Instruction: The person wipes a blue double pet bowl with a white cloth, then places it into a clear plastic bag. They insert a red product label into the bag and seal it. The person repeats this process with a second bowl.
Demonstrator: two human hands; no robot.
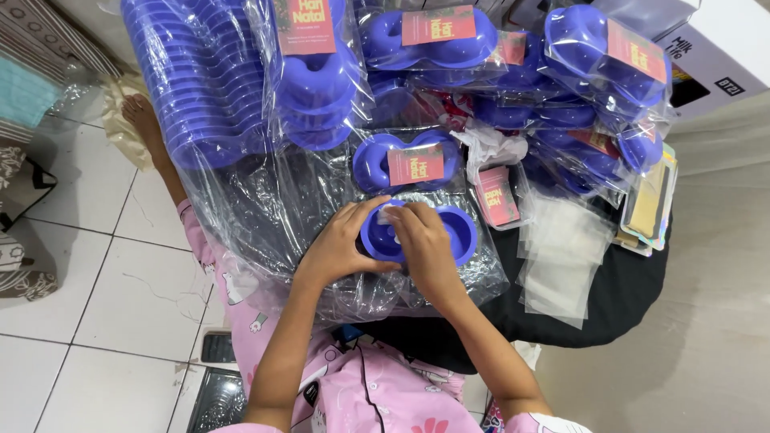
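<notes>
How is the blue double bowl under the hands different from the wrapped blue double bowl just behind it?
The blue double bowl under the hands carries no red card and shows no wrap around it; the wrapped double bowl is sealed in clear plastic with a red card across its middle. Both the left hand and the right hand rest on the near one, while nothing touches the far one. Both share the same blue colour and twin-cup shape.

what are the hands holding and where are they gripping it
Both hands, left hand and right hand, grip the blue two-cup plastic mold at its left cup, fingers over a small white piece there.
</notes>
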